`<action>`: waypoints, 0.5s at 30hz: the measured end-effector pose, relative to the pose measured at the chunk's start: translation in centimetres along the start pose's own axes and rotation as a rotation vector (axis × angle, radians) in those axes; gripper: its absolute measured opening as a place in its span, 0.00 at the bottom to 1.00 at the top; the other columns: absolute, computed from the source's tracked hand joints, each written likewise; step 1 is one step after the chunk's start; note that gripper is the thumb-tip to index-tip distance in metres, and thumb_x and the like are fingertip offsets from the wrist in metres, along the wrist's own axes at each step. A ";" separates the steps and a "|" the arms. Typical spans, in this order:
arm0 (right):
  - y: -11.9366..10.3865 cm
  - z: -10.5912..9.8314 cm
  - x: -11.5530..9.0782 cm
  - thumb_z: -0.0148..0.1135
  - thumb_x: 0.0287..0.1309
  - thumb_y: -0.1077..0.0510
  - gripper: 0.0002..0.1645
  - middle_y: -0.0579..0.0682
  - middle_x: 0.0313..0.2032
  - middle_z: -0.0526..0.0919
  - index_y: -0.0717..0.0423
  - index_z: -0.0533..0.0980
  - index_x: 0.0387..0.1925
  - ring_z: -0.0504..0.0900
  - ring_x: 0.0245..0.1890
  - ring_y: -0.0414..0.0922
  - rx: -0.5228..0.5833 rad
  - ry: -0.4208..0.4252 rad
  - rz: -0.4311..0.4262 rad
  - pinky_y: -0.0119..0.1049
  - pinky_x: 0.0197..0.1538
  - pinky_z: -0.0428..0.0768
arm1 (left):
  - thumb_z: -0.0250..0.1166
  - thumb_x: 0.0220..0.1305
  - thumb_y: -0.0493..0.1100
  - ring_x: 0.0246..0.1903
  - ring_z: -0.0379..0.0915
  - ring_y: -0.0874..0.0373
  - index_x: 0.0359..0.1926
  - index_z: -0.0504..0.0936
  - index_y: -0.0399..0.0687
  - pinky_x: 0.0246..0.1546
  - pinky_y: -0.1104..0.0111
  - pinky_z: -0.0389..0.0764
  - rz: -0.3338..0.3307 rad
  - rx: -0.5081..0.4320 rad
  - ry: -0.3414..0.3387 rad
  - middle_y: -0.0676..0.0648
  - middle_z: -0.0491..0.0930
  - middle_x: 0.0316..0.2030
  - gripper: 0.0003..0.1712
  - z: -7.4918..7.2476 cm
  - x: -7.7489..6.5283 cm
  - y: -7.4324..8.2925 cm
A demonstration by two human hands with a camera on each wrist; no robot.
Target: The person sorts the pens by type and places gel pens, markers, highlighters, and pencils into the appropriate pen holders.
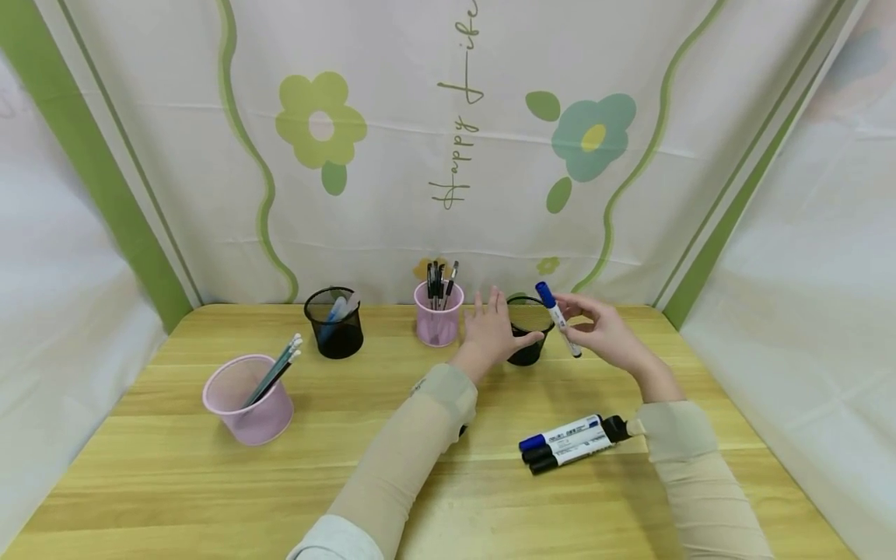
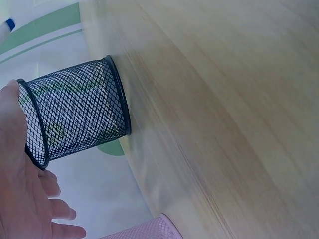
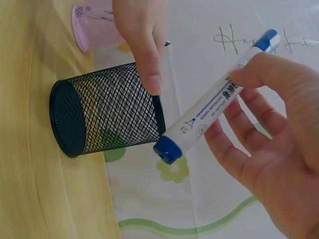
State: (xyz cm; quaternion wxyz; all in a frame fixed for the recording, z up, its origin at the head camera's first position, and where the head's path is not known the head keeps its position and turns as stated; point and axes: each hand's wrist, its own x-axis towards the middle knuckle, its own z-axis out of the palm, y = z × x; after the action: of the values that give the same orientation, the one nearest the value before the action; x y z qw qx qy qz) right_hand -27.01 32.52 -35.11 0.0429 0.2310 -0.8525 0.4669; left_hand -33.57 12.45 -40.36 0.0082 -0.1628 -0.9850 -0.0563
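A blue-capped whiteboard marker is pinched between the thumb and fingers of my right hand. It tilts beside the rim of a black mesh pen holder, its lower end outside the holder in the head view. My left hand is at that holder's rim, thumb lying on the near edge and the other fingers extended past it. In the left wrist view the holder stands upright on the table, with no pens visible inside. Several more markers, blue- and black-capped, lie side by side near my right forearm.
A pink holder with black pens stands left of my left hand. Farther left are another black mesh holder with pens and a pink one with pencils. A patterned curtain borders the wooden table.
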 end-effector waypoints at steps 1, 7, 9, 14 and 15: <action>0.0 0.0 0.2 0.58 0.69 0.72 0.32 0.67 0.57 0.75 0.68 0.66 0.72 0.77 0.51 0.40 0.010 0.026 -0.002 0.27 0.50 0.81 | 0.36 0.57 0.89 0.79 0.40 0.41 0.83 0.43 0.44 0.74 0.47 0.56 0.002 0.004 -0.002 0.44 0.41 0.82 0.69 0.0 0.0 0.0; 0.0 0.4 1.3 0.59 0.68 0.72 0.34 0.57 0.55 0.74 0.68 0.63 0.73 0.75 0.52 0.38 0.115 0.225 -0.010 0.23 0.52 0.78 | 0.34 0.58 0.89 0.79 0.38 0.40 0.83 0.42 0.45 0.73 0.47 0.57 0.007 0.040 -0.017 0.45 0.39 0.82 0.68 -0.3 -0.2 0.0; 0.0 0.6 1.7 0.59 0.68 0.72 0.33 0.50 0.54 0.74 0.68 0.64 0.73 0.75 0.52 0.38 0.162 0.298 -0.013 0.23 0.52 0.78 | 0.33 0.58 0.89 0.79 0.38 0.40 0.83 0.42 0.45 0.73 0.47 0.57 0.007 0.054 -0.019 0.46 0.39 0.82 0.68 -0.3 -0.2 0.0; 0.4 1.0 2.4 0.59 0.67 0.72 0.33 0.45 0.52 0.74 0.64 0.65 0.72 0.76 0.52 0.41 0.297 0.444 -0.010 0.24 0.51 0.78 | 0.31 0.57 0.89 0.79 0.38 0.41 0.83 0.42 0.47 0.73 0.47 0.57 0.007 0.078 -0.019 0.47 0.38 0.82 0.68 -0.3 -0.2 0.0; 0.5 1.1 2.5 0.59 0.67 0.72 0.33 0.46 0.51 0.74 0.64 0.66 0.72 0.76 0.52 0.41 0.328 0.469 -0.006 0.24 0.51 0.79 | 0.31 0.57 0.89 0.79 0.38 0.41 0.83 0.42 0.47 0.73 0.47 0.57 0.006 0.080 -0.018 0.47 0.37 0.82 0.68 -0.3 -0.2 -0.1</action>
State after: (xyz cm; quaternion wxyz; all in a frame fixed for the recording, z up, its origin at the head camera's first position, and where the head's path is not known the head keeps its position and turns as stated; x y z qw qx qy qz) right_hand -29.31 30.92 -35.36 0.2023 0.1231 -0.7316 0.6393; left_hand -33.44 12.30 -40.11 0.0059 -0.1658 -0.9860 -0.0154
